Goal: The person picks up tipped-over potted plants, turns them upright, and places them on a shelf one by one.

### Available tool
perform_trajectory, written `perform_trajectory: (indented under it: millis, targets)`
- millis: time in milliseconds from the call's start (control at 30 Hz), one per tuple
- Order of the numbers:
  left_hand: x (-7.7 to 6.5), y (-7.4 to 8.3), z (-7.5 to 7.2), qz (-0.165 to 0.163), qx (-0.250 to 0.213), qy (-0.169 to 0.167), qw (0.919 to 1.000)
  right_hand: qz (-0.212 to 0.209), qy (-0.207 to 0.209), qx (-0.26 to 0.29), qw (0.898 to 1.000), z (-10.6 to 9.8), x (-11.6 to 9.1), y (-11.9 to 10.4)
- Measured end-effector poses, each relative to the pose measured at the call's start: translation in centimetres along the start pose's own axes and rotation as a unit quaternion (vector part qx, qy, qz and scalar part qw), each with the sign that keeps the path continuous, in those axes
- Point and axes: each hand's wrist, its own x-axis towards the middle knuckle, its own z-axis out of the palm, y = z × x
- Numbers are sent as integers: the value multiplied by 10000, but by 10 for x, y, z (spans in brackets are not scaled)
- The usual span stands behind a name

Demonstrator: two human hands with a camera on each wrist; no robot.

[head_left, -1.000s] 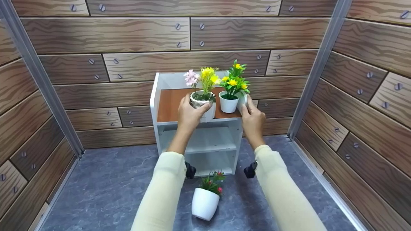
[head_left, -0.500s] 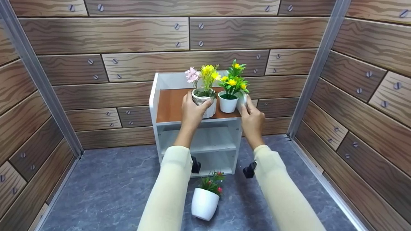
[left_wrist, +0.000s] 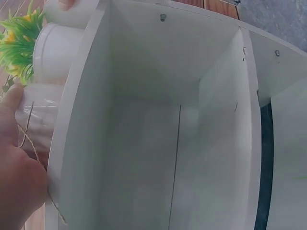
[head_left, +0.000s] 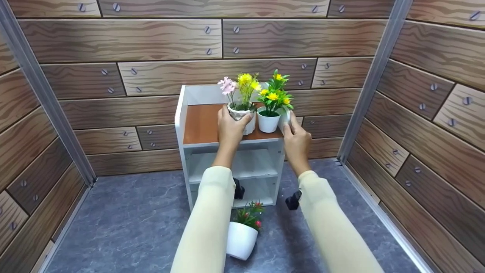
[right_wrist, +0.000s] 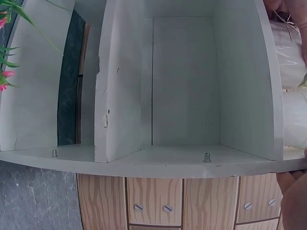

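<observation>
My left wrist view shows thin brown twine [left_wrist: 30, 140] the head view hides; the white cylindrical flowerpot [head_left: 249, 127] sits inside my left hand's [head_left: 230, 128] clamped fingers, right hand [head_left: 297, 142] pinching the white side panel [head_left: 284, 120]

the left hand [head_left: 231, 128] partly hides its pot [head_left: 249, 128].

Right grip [right_wrist: 293, 199] on white shelf side panel [right_wrist: 230, 168], near 2 pots [right_wrist: 296, 119]

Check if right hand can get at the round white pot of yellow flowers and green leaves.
Likely yes: the right hand is close to the pot, but grips the white wooden-looking side panel between them, so it probably must release first.
</observation>
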Motion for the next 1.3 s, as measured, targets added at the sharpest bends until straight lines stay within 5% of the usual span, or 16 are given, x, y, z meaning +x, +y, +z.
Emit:
perform_trajectory:
  millis: [900, 1300]
  targets:
    - [3, -4, 1, -15, -370, 128, 9992, -156, 82, 182, 9997, 2, 4, -3]
    - [-13, -9, -9, 112, -677, 40, 9976, -102, 79, 134, 9998, -1, 0, 0]
